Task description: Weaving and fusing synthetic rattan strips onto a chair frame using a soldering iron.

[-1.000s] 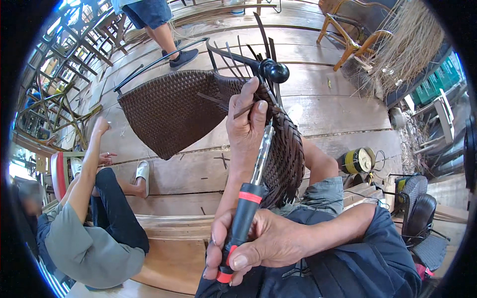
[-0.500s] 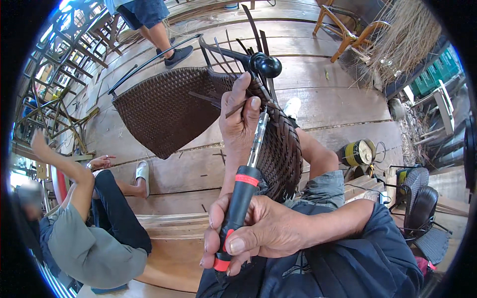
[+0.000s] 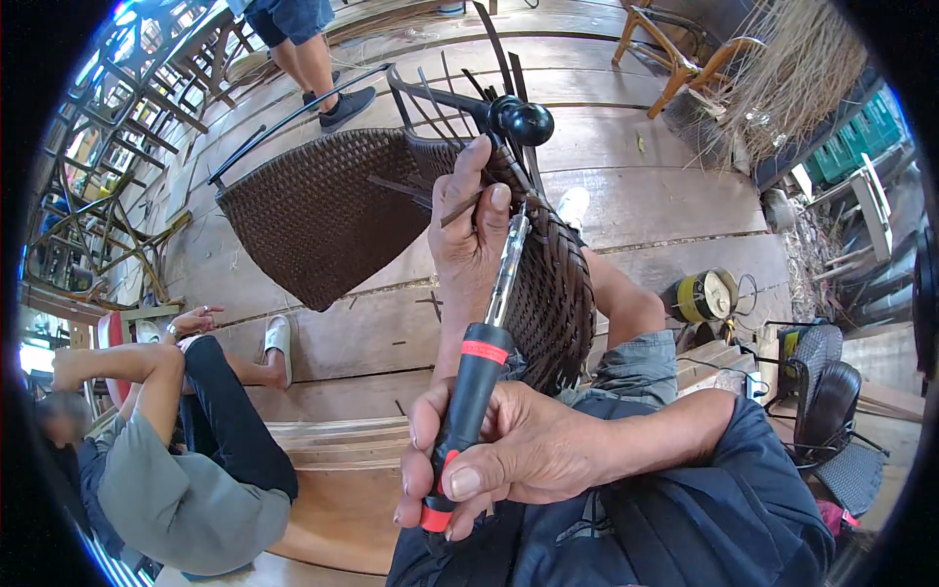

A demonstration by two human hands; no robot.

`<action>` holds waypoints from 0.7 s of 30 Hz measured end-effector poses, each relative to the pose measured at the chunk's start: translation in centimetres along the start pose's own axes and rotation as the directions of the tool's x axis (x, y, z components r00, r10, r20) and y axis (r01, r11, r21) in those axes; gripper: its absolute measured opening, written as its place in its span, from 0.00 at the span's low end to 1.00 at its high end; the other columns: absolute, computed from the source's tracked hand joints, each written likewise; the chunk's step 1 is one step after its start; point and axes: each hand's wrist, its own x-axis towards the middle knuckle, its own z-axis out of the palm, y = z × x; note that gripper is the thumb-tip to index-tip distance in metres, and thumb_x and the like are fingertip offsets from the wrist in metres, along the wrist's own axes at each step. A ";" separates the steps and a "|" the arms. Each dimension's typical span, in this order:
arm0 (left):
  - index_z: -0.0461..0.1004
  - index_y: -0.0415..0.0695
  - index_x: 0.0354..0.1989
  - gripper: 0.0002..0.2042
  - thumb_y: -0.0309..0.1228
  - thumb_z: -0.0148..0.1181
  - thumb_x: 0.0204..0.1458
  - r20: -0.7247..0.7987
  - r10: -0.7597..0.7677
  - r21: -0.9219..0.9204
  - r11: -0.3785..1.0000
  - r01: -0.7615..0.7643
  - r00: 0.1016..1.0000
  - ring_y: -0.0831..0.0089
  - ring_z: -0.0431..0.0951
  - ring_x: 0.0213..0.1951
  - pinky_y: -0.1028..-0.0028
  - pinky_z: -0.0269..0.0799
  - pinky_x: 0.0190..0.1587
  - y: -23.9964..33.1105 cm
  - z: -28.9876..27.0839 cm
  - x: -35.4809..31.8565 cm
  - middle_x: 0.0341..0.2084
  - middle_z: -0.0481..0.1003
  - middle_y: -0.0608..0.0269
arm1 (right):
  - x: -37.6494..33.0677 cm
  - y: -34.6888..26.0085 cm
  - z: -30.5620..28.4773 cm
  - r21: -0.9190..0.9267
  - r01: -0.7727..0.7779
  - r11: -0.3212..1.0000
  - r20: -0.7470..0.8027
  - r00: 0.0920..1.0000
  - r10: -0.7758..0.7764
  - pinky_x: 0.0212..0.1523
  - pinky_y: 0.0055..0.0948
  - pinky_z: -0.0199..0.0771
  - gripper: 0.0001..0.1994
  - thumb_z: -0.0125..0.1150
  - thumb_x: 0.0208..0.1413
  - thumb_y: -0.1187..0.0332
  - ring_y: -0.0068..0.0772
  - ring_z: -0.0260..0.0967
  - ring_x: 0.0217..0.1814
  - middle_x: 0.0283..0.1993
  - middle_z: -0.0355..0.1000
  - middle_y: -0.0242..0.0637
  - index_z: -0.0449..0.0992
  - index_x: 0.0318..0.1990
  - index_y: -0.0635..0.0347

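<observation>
A dark brown woven chair piece (image 3: pixel 318 215) on a black metal frame rests before me, its braided edge (image 3: pixel 553 264) running down towards my lap. At that edge my left hand (image 3: pixel 460 254) pinches a flat brown weaving strip (image 3: pixel 460 209) between thumb and fingers. My right hand (image 3: pixel 538 445) is wrapped round the black and red handle of a soldering iron (image 3: pixel 472 377). Its slotted metal barrel points up and away from me, and the tip meets the braid beside my left thumb. A black ball-shaped frame end (image 3: pixel 528 124) sits just beyond my left fingertips. Loose strip ends stick up behind it.
On the left sits a person in a grey-green shirt (image 3: pixel 186 489); another person's legs (image 3: pixel 313 68) stand at the far side. Stacked chair frames (image 3: pixel 98 147) fill the far left. To the right are a yellow and black can (image 3: pixel 706 296), woven items (image 3: pixel 827 411) and dry fibres (image 3: pixel 792 88).
The seated person's raised forearm has come down to a level position. My hands, the soldering iron and the strip hold almost the same place; the whole view has shifted slightly.
</observation>
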 end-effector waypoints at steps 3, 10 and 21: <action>0.72 0.41 0.57 0.17 0.30 0.57 0.60 0.000 0.003 -0.012 1.000 -0.003 1.000 0.82 0.70 0.46 0.80 0.69 0.48 -0.1 0.0 0.1 0.56 0.71 0.61 | 0.0 0.0 0.0 -0.005 0.006 1.000 -0.008 1.000 -0.006 0.40 0.32 0.85 0.18 0.64 0.56 0.71 0.40 0.75 0.51 0.45 0.73 0.41 0.62 0.49 0.61; 0.72 0.41 0.57 0.17 0.30 0.57 0.60 0.007 -0.012 -0.027 1.000 0.012 1.000 0.81 0.70 0.48 0.80 0.68 0.49 -0.2 -0.1 0.1 0.56 0.70 0.60 | -0.1 -0.2 0.1 -0.005 0.018 1.000 -0.009 1.000 -0.018 0.40 0.32 0.85 0.18 0.64 0.56 0.71 0.40 0.75 0.51 0.45 0.73 0.41 0.62 0.49 0.61; 0.72 0.40 0.57 0.17 0.29 0.57 0.60 0.004 -0.025 -0.029 0.999 0.025 1.000 0.79 0.70 0.51 0.79 0.68 0.50 0.0 -0.1 -0.2 0.57 0.70 0.60 | -0.1 -0.1 0.1 -0.015 -0.007 1.000 -0.023 1.000 0.006 0.40 0.31 0.86 0.19 0.64 0.55 0.71 0.40 0.75 0.51 0.44 0.73 0.40 0.62 0.49 0.62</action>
